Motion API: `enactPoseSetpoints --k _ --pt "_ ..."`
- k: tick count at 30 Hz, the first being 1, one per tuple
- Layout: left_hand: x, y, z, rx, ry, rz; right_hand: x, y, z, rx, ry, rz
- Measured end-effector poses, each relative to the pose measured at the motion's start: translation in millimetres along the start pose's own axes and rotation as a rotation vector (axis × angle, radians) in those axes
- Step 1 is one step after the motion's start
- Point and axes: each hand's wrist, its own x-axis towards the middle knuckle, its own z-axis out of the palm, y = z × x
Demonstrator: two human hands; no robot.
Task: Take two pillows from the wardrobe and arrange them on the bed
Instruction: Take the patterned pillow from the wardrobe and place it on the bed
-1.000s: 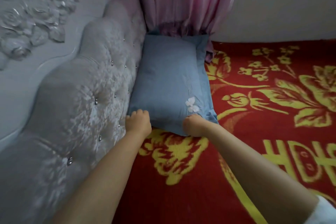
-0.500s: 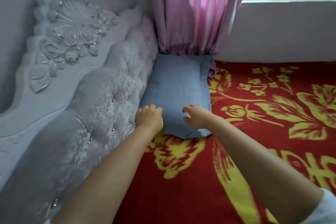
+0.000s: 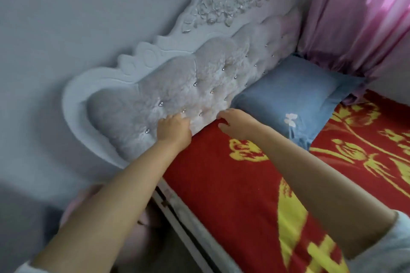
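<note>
A blue pillow [image 3: 290, 99] with a small white bow lies flat on the bed [image 3: 221, 184] in the far corner, against the tufted headboard [image 3: 177, 86] and under the pink curtain. My left hand [image 3: 174, 127] hovers by the headboard's lower edge, fingers curled, holding nothing. My right hand [image 3: 236, 123] is just left of the pillow's near corner, off the pillow, fingers bent and apart over the red blanket. Only one pillow is in view.
The bed carries a red blanket with yellow flowers. A pink curtain [image 3: 359, 17] hangs at the far right corner. A grey wall [image 3: 77, 17] runs behind the headboard. The bed's side rail [image 3: 177, 219] and floor lie at lower left, with something pink and blurred there.
Both hands have let go of the blue pillow and drawn back toward the near side of the bed. The view has swung left and pulled away from the pillow.
</note>
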Motion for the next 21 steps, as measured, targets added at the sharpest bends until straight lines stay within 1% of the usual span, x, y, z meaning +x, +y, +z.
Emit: enactPoseSetpoints --k 6,11,13,15,19,21 --pt "-161.7 -61.9 12.4 0.027 -0.060 -0.308 -44.9 -107.6 45.4 -0.003 -0.100 -0.260" --pt "-332.7 -74.8 15.6 0.041 -0.053 -0.528 -136.0 -205.1 99.4 0.045 -0.123 -0.521" --pt "-406.5 -69.2 16.6 0.033 -0.106 -0.631 -183.3 -242.8 125.0 0.062 -0.176 -0.633" --pt "-478.5 -66.4 18.7 0.036 -0.157 -0.741 -229.8 -279.2 150.5 0.062 -0.263 -0.727" --pt "-607.1 -74.4 17.4 0.018 -0.185 -1.008 -309.8 -352.3 194.6 0.058 -0.381 -0.902" --pt "-657.0 -81.5 14.1 0.011 -0.193 -1.098 -336.5 -388.1 213.5 0.032 -0.438 -0.980"
